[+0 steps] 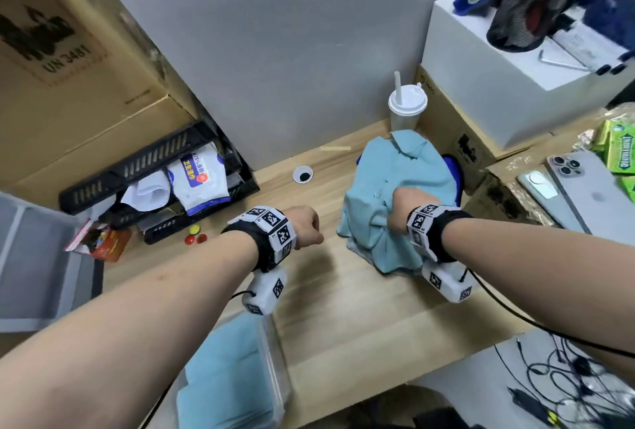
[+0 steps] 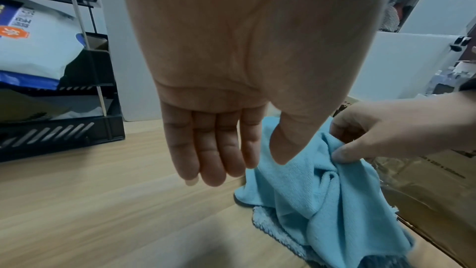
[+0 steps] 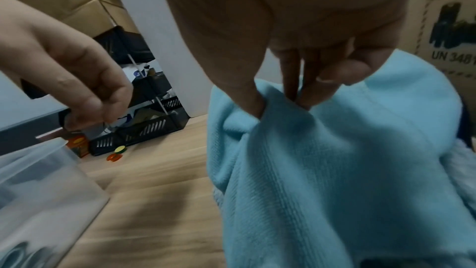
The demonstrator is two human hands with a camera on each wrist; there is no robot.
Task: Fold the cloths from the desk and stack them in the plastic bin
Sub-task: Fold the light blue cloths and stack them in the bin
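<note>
A pile of light blue cloths lies on the wooden desk, right of centre. My right hand pinches a bunch of the top cloth between thumb and fingers, and the cloth hangs down from the pinch. To its left, my left hand hovers over bare desk with its fingers hanging relaxed and holding nothing. The clear plastic bin sits at the desk's near edge under my left forearm, with a folded blue cloth inside.
A black tray rack with packets stands at the back left, with small red and yellow caps in front of it. Behind the pile are a white lidded cup and cardboard boxes. Phones lie at the right.
</note>
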